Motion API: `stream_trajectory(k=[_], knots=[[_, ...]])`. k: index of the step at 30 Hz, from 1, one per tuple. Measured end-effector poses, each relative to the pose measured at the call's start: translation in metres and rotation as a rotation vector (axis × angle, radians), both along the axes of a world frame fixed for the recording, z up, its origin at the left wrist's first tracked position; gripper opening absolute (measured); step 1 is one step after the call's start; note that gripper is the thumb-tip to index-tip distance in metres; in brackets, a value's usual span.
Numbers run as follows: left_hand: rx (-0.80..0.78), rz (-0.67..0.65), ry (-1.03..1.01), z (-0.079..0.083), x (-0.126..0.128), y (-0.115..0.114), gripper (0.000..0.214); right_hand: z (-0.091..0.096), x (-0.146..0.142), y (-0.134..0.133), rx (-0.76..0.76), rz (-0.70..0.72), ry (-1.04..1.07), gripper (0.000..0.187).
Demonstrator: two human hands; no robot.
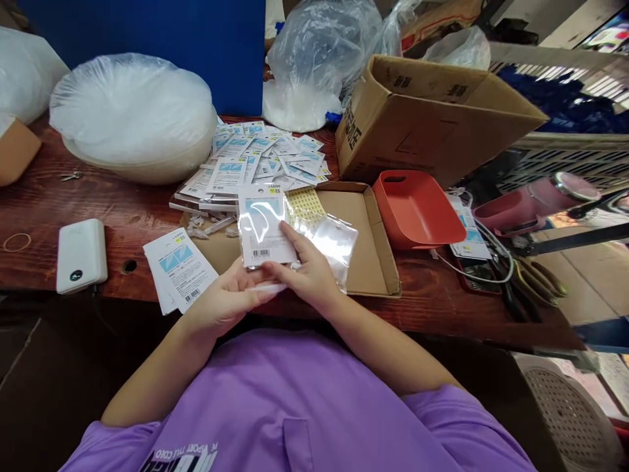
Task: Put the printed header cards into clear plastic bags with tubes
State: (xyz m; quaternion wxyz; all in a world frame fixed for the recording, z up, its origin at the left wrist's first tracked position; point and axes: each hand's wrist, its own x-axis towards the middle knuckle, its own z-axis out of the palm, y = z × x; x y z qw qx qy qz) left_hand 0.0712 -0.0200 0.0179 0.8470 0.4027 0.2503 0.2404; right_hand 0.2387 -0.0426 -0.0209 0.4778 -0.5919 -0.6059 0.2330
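Note:
A printed card in a clear plastic sleeve (pixel 265 226) is held upright over the front of the table. My left hand (pixel 233 295) is closed around its lower edge. My right hand (pixel 310 269) pinches its lower right side, with the fingers lying over its front. Just beyond my right hand, clear empty sleeves (pixel 339 246) lie in a shallow cardboard tray (pixel 376 242), beside a yellow sticker sheet (pixel 305 202). Loose printed cards (pixel 181 270) lie left of my left hand. Small clear plastic pieces (pixel 216 225) rest behind it.
A pile of packaged cards (pixel 268 157) sits behind the hands. A bowl of plastic-covered white material (pixel 132 118) stands at left, near a white power bank (pixel 82 255). On the right are a red bin (pixel 417 213), a large carton (pixel 432 124), a cable (pixel 491 272) and pliers (pixel 538 282).

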Motion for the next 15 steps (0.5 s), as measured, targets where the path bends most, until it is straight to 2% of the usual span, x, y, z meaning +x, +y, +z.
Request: stream_trajectory(k=[3, 5, 7, 9, 11, 12, 13, 14, 15], knots=[[0.144, 0.138, 0.188, 0.004, -0.024, 0.008, 0.073, 0.004, 0.012, 0.055, -0.069, -0.015, -0.061, 0.084], [0.391, 0.333, 0.401, 0.004, -0.048, 0.015, 0.072, 0.008, 0.022, 0.088, -0.117, -0.070, -0.152, 0.091], [0.713, 0.499, 0.720, -0.001, -0.074, 0.023, 0.064, 0.013, 0.024, 0.105, -0.079, -0.135, -0.286, 0.085], [0.951, 0.549, 1.062, -0.011, -0.098, 0.029, 0.056, 0.018, 0.010, 0.102, 0.007, -0.057, -0.448, 0.067], [1.030, 0.501, 1.283, -0.023, -0.116, 0.034, 0.055, 0.022, -0.017, 0.083, 0.089, 0.221, -0.623, 0.050], [1.031, 0.459, 1.324, -0.029, -0.121, 0.035, 0.056, 0.022, -0.035, 0.071, 0.140, 0.411, -0.701, 0.050], [1.023, 0.412, 1.328, -0.035, -0.125, 0.037, 0.057, 0.020, -0.052, 0.059, 0.203, 0.554, -0.781, 0.058], [1.015, 0.371, 1.311, -0.040, -0.127, 0.038, 0.058, 0.018, -0.069, 0.048, 0.250, 0.614, -0.864, 0.064], [1.011, 0.340, 1.290, -0.043, -0.128, 0.039, 0.059, 0.014, -0.083, 0.040, 0.283, 0.630, -0.936, 0.062]])
